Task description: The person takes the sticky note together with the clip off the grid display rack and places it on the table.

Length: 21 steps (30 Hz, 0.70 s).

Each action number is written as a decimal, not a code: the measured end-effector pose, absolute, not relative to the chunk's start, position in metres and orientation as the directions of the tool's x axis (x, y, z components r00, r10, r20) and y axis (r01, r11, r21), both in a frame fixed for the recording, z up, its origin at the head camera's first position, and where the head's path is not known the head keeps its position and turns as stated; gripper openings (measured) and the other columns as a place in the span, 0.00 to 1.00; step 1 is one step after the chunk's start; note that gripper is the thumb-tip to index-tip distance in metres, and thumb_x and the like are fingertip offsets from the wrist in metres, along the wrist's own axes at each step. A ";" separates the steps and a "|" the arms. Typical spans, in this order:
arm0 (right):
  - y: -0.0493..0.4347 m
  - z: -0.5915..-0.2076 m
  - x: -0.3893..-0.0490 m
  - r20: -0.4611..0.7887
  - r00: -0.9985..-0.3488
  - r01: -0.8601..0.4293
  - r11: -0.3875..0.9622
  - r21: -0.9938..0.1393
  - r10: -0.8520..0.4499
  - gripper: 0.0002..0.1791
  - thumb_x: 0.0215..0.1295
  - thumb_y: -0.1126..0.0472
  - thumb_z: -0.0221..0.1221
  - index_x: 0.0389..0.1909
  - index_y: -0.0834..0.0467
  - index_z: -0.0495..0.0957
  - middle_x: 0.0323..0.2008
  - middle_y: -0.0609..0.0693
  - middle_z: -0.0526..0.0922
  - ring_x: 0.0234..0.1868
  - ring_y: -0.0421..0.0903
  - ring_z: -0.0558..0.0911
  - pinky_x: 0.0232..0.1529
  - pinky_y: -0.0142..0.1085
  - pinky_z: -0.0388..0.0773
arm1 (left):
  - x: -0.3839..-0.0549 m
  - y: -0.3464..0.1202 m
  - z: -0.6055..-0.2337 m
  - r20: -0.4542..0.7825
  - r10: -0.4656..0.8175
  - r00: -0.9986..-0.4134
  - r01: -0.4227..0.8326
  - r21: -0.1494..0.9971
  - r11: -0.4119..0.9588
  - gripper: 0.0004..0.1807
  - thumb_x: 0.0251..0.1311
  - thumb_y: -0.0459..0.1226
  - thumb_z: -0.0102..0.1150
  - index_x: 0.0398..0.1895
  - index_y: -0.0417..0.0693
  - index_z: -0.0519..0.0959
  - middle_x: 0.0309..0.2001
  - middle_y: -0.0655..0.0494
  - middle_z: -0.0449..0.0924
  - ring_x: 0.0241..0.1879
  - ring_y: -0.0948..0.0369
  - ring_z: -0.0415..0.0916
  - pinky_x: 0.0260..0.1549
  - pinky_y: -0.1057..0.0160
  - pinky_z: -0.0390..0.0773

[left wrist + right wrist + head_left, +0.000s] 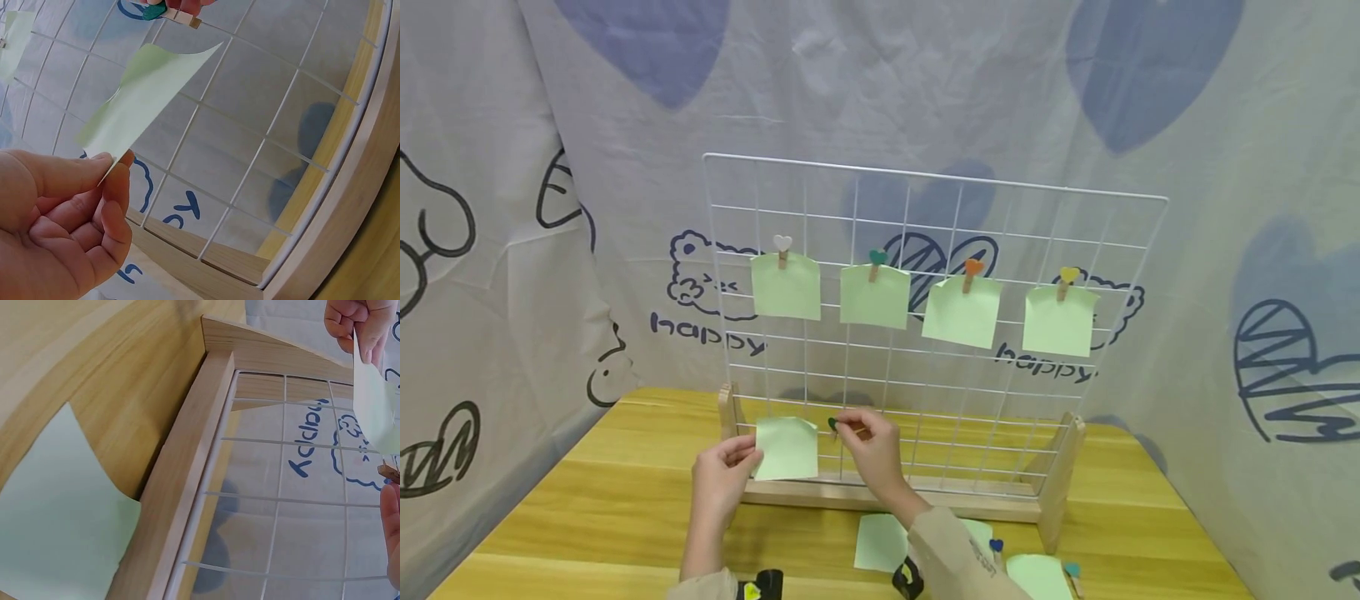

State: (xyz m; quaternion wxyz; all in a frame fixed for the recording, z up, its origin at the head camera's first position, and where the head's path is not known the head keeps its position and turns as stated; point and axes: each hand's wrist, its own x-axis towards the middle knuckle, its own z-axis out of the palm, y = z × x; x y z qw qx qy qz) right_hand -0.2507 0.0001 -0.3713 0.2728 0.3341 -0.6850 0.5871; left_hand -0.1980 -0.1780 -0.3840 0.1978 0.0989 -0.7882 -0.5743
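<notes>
Left hand (722,475) pinches the left edge of a pale green square sticky note (787,448), thumb and forefinger closed on it, holding it flat against the lower row of the white wire grid panel (925,333) in its light wooden base (887,496). Likely held there so a grid wire sits behind the note's top edge.

Right hand (872,450) grips a small wooden clothespin with a green heart head (835,425) just beside the note's upper right corner, apart from the paper, not yet on it.

Upper row, left to right: four same green notes (786,287) already hang from heart pins, white, teal, orange, yellow. Spare notes (880,542) and more pins (996,547) lie on the yellow wooden tabletop (587,517) in front of the base.

Left wrist view adds: the note bows away from the wires, free corner unsupported; pin tip overhead. Right wrist view adds: one spare sheet curls up against the base rail; hardly any of the right hand shows.
</notes>
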 end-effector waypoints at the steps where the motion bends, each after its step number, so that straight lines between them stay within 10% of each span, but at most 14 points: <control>1: 0.001 -0.372 -0.251 0.759 -0.637 -0.771 0.089 -0.631 -0.137 0.03 0.49 0.80 0.57 0.25 0.72 0.76 0.25 0.63 0.80 0.21 0.56 0.78 0.22 0.36 0.77 | -0.198 -0.178 -0.385 0.195 -0.378 -0.905 0.068 0.944 0.323 0.13 0.55 0.28 0.55 0.43 0.28 0.75 0.35 0.42 0.78 0.33 0.58 0.73 0.27 0.73 0.72; 21: 0.008 -0.392 -0.249 0.656 -0.731 -0.679 0.102 -0.727 -0.188 0.03 0.51 0.79 0.55 0.25 0.72 0.76 0.27 0.62 0.79 0.23 0.55 0.78 0.24 0.29 0.76 | -0.195 -0.173 -0.399 0.194 -0.366 -0.910 0.079 0.948 0.307 0.14 0.50 0.26 0.58 0.43 0.32 0.77 0.31 0.47 0.79 0.29 0.62 0.73 0.24 0.72 0.72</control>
